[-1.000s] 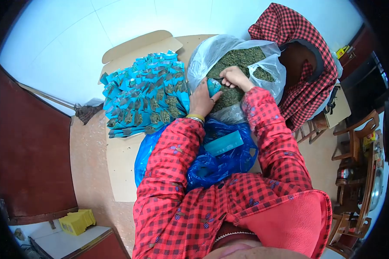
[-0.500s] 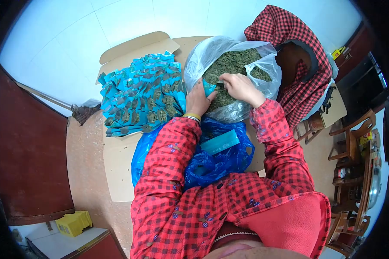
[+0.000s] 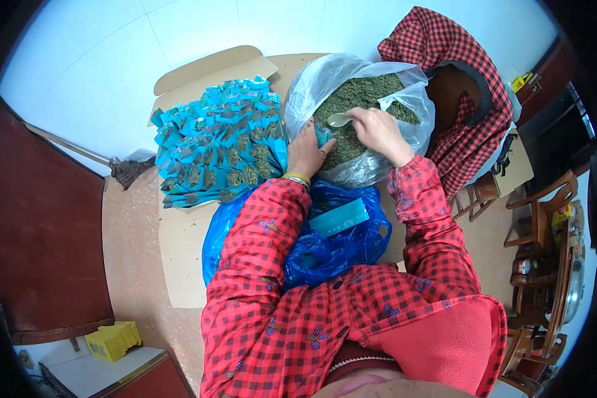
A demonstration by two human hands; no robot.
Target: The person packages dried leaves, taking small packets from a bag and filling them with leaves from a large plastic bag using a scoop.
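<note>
A teal packet (image 3: 322, 135) is held in my left hand (image 3: 305, 152), at the near left edge of a clear plastic bag (image 3: 317, 78) full of dried green leaves (image 3: 358, 94). My right hand (image 3: 379, 132) grips a pale spoon (image 3: 339, 120), whose bowl is above the leaves, just right of the packet. Many upright teal packets (image 3: 212, 149) stand in rows left of the bag, several with leaves showing at their open tops. Below my hands, a flat teal packet (image 3: 339, 218) lies on a blue plastic bag (image 3: 312, 262).
Cardboard (image 3: 182, 259) lies under the packets. A red checked cloth item (image 3: 444, 40) is right of the leaf bag. Wooden chairs (image 3: 544, 212) stand at the right. A yellow container (image 3: 115, 341) sits on a cabinet at the lower left.
My right hand has drawn back slightly from the packet, and the spoon's bowl now shows clearly. My left hand still holds the packet in nearly the same place.
</note>
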